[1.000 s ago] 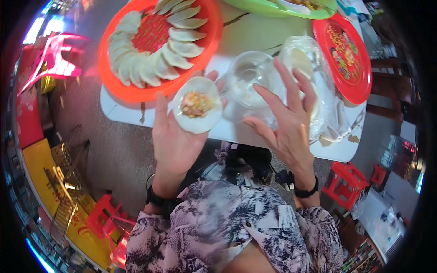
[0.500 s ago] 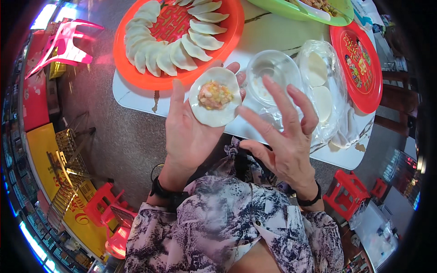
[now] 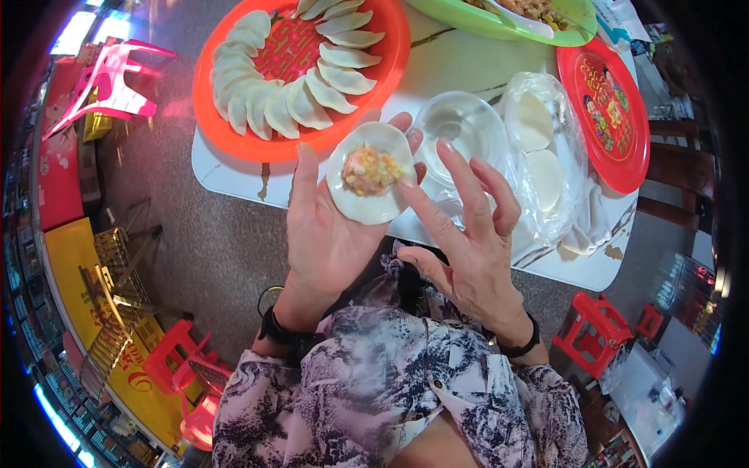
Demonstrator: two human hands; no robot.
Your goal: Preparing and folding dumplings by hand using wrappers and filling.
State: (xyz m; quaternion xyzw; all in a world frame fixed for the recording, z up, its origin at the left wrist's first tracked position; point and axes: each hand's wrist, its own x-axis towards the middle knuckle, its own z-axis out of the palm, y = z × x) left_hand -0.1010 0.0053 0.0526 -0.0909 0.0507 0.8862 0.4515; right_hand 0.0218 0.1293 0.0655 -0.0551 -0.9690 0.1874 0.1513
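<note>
Two bare hands are at work in the head view. The left hand (image 3: 331,238) is palm up, thumb raised apart, with a round dough wrapper (image 3: 365,209) lying flat on its fingers and filling (image 3: 372,170) at the wrapper's centre. The right hand (image 3: 477,273) is spread, pinching nothing; its index fingertip, well apart one second ago, now appears to touch the wrapper's right edge. Both hands therefore bear on one piece, which remains unfolded.

Surface: white marbled table (image 3: 581,267). An orange tray (image 3: 204,97) carries dumplings (image 3: 308,105) in a curved row. Beside one another stand a clear bowl (image 3: 490,129), a plastic bag (image 3: 576,140) containing round wrappers (image 3: 544,179), and a red tray (image 3: 605,117); a green basin (image 3: 468,22) sits beyond.

Room: grey floor (image 3: 211,234), red stool (image 3: 612,316) at right, pink plastic seat (image 3: 109,70) at left.
</note>
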